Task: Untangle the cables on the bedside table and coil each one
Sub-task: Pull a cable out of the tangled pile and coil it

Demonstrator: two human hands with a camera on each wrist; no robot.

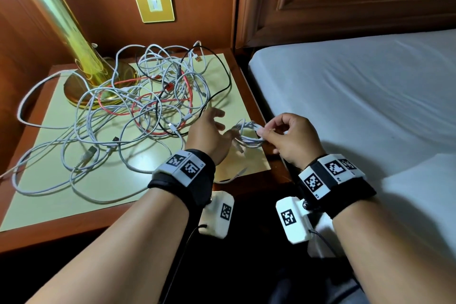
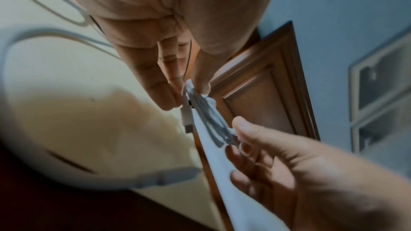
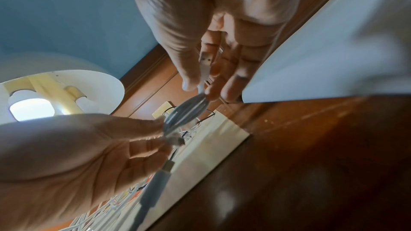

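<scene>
While big tangle (image 1: 128,106) sprawls mid-surface round lamp base (image 1: 98,84), small white coil (image 1: 246,134) hangs over surface's near right corner, between hands. Left hand (image 1: 209,136) fingers spread loosely beside coil.
Left wrist: left fingertips (image 2: 164,94) pinch coil's end, likely steadying loops.
Right wrist: right hand (image 3: 213,59) grip clamps plug (image 3: 205,62), probably to tuck it.
</scene>
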